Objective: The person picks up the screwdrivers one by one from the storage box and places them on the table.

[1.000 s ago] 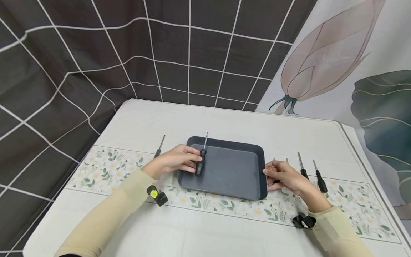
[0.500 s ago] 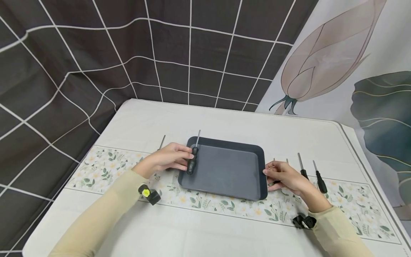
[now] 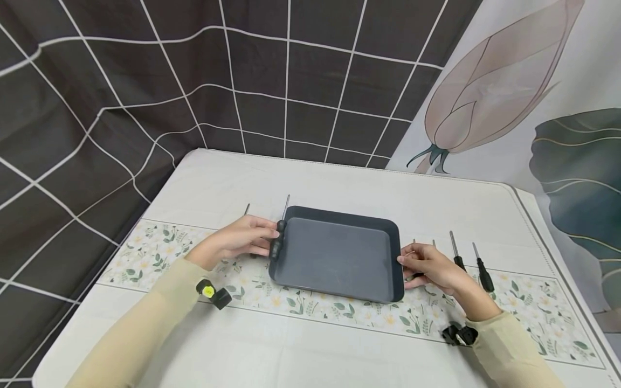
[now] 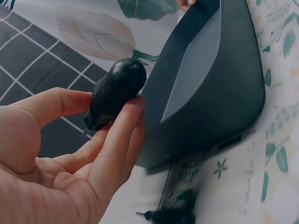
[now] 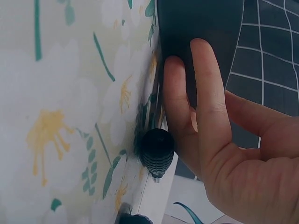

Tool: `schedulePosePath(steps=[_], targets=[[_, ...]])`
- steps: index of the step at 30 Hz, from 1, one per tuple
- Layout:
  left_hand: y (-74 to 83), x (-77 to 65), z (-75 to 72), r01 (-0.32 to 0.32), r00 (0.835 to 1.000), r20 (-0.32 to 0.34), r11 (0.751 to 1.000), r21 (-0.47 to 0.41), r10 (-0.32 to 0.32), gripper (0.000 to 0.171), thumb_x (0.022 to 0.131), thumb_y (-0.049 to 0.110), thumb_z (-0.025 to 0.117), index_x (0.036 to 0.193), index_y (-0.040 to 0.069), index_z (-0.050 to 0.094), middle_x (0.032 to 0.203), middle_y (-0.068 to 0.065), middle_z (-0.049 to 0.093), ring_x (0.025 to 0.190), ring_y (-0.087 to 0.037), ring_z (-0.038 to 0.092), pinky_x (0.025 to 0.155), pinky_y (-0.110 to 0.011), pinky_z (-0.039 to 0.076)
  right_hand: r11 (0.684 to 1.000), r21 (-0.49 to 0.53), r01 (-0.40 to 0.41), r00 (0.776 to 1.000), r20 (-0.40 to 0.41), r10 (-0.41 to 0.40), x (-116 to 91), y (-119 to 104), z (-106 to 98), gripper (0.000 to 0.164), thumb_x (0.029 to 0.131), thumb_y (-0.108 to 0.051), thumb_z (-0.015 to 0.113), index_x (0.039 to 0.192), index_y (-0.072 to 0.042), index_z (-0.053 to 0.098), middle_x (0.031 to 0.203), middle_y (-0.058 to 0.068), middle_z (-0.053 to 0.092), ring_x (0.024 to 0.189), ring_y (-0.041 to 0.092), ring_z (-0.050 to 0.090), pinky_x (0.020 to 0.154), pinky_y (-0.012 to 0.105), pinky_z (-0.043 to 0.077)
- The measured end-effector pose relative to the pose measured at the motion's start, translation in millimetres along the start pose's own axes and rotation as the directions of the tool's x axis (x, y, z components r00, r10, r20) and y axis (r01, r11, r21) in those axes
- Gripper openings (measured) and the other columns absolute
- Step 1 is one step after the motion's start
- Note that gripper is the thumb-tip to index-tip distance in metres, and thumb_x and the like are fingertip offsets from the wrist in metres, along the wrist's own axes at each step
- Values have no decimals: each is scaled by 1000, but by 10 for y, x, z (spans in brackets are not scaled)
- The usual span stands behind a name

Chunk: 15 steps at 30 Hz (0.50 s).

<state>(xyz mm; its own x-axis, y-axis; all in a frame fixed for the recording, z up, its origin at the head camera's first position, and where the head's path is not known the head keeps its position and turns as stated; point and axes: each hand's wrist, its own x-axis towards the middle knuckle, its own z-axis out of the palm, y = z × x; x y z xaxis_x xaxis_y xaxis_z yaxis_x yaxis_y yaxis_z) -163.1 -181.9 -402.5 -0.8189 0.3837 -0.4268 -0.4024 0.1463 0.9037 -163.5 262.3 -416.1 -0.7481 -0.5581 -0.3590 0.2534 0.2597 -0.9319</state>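
Note:
A black-handled screwdriver [image 3: 276, 242] is pinched between the thumb and fingers of my left hand [image 3: 240, 237], its metal shaft pointing away from me. In the head view it overlaps the left rim of a dark grey rectangular tray [image 3: 339, 256]; the left wrist view has its handle [image 4: 120, 86] beside the tray's outer wall. At the opposite end, my right hand [image 3: 429, 264] grips the tray's right wall. Two of its fingers [image 5: 212, 88] press the outside, while the thumb passes behind the rim. Nothing lies inside the tray.
Partly under my left hand lies another screwdriver [image 4: 170, 215]. To the right of the tray several more screwdrivers rest on the table, one [image 3: 485, 275] farthest right and one [image 5: 158, 147] close below my right fingers. A dark gridded curtain [image 3: 315, 81] hangs behind the table.
My left hand has carried the screwdriver leftward, from over the tray's inside to its left rim. The right hand and the tray have stayed where they were.

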Motion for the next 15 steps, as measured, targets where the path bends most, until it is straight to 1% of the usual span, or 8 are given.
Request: schedulePosePath(steps=[4, 8, 10, 12, 15], targets=[[-25, -30, -74, 7, 1000, -17, 1000, 2, -7, 55, 98, 8, 54, 145, -16, 35, 126, -24, 58, 94, -20, 68, 93, -37, 59, 1000, -4, -4, 1000, -3, 4, 3, -6, 4, 32, 107, -6, 46, 121, 20, 37, 94, 13, 62, 80, 20, 69, 75, 39, 65], [-42, -58, -135, 7, 1000, -22, 1000, 5, -7, 57, 99, 8, 53, 146, -17, 32, 139, -30, 47, 97, -19, 67, 94, -37, 58, 1000, -16, -6, 1000, -11, 5, -1, -10, 6, 32, 106, -7, 46, 122, 20, 37, 93, 13, 61, 80, 20, 69, 75, 39, 65], [-50, -68, -159, 8, 1000, -27, 1000, 5, -8, 58, 99, 8, 53, 146, -17, 31, 142, -31, 44, 97, -19, 66, 94, -37, 58, 1000, -19, -5, 1000, -12, 5, -3, -11, 8, 33, 106, -7, 46, 122, 21, 37, 94, 13, 61, 80, 20, 69, 75, 39, 65], [-56, -81, -182, 7, 1000, -29, 1000, 11, -7, 58, 99, 9, 53, 146, -18, 31, 142, -29, 44, 96, -17, 66, 95, -37, 58, 1000, -20, -3, 1000, -12, 3, -4, -12, 9, 33, 106, -7, 46, 122, 21, 37, 94, 14, 61, 81, 20, 69, 74, 39, 65], [-67, -104, -216, 14, 999, -48, 1000, 9, -14, 57, 98, 9, 54, 145, -17, 34, 135, -24, 50, 93, -16, 66, 94, -37, 58, 1000, -20, -2, 1000, -9, 1, -3, -12, 11, 33, 106, -7, 46, 121, 21, 37, 94, 14, 62, 81, 20, 70, 74, 39, 65]])
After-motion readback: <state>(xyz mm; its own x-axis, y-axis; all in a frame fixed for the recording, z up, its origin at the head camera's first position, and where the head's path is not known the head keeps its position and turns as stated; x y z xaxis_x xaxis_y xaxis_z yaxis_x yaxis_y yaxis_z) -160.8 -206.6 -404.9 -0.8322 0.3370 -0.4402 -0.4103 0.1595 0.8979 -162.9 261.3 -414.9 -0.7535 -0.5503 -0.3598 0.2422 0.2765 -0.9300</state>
